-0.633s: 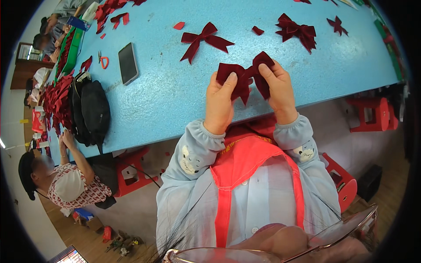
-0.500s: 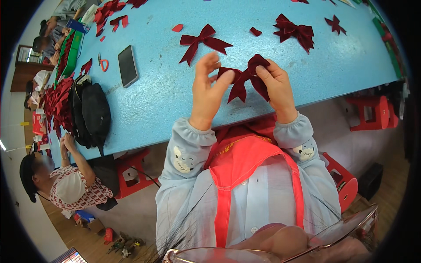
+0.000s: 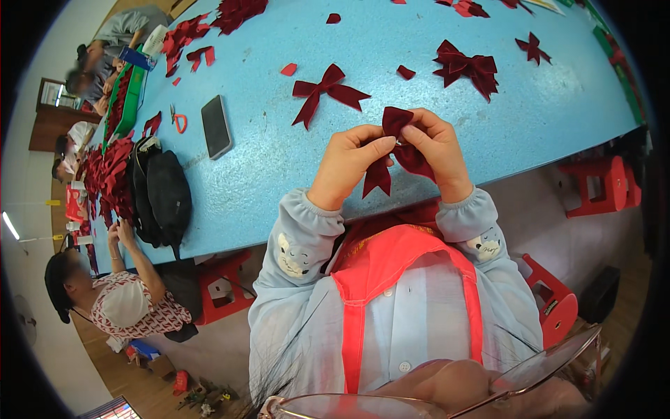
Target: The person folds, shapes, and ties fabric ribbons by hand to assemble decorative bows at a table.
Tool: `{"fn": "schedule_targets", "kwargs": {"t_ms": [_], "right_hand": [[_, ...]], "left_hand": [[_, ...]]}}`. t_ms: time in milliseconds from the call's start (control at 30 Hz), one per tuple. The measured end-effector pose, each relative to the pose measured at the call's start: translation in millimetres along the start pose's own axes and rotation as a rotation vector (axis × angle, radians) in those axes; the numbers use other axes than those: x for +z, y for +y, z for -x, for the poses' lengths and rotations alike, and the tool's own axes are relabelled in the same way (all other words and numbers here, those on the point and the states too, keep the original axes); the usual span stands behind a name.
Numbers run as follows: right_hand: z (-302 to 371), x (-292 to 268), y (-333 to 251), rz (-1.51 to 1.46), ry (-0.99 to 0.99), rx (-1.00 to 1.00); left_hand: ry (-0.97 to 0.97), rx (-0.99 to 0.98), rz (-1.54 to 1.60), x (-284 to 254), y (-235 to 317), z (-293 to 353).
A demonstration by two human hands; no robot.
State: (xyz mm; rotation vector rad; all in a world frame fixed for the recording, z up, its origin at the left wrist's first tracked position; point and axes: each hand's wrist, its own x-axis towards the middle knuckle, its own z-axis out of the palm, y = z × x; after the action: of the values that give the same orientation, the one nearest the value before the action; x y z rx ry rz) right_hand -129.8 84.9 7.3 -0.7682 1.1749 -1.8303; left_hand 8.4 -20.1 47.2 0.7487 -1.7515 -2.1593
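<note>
Both hands hold one dark red velvet bow (image 3: 377, 179) above the near edge of the blue table. My left hand (image 3: 349, 157) pinches the bow close to its middle, thumb and fingers pressed together. On the other side, my right hand (image 3: 441, 150) grips a loop between thumb and forefinger. One loop stands up between the hands and the tails hang below. Much of the bow's centre is covered by fingers. A finished-looking bow (image 3: 326, 91) lies just beyond my left hand. Farther right is a small stack of bows (image 3: 469, 68), with a small red bow (image 3: 533, 49) past it.
To the left on the blue table (image 3: 258, 181) are a phone (image 3: 216, 127), orange-handled scissors (image 3: 180, 121) and a black bag (image 3: 167, 199). Red ribbon pieces (image 3: 108, 174) are heaped by the bag, near a green tray (image 3: 127, 105). A person (image 3: 122, 300) sits at left. Red stools (image 3: 600, 187) stand at right.
My left hand has closed in from the bow's left side to its middle, beside the right hand. The left loop is now hidden by fingers. The whole view has shifted slightly.
</note>
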Motion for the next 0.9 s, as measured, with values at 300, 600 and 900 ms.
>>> {"fn": "schedule_targets", "kwargs": {"t_ms": [300,600,900], "right_hand": [[-10.0,-14.3,-3.3,-0.059,0.003,0.036],[-15.6,-17.0,-3.7,0.049,-0.029,0.084],[-17.7,-13.1,14.4,0.069,0.004,-0.229]], "left_hand": [[-0.116,-0.126,0.093,-2.5,2.9,-18.6],[-0.147,-0.058,-0.137,3.4,3.7,-25.8],[-0.032,-0.024,-0.218,15.7,7.4,-28.3]]}}
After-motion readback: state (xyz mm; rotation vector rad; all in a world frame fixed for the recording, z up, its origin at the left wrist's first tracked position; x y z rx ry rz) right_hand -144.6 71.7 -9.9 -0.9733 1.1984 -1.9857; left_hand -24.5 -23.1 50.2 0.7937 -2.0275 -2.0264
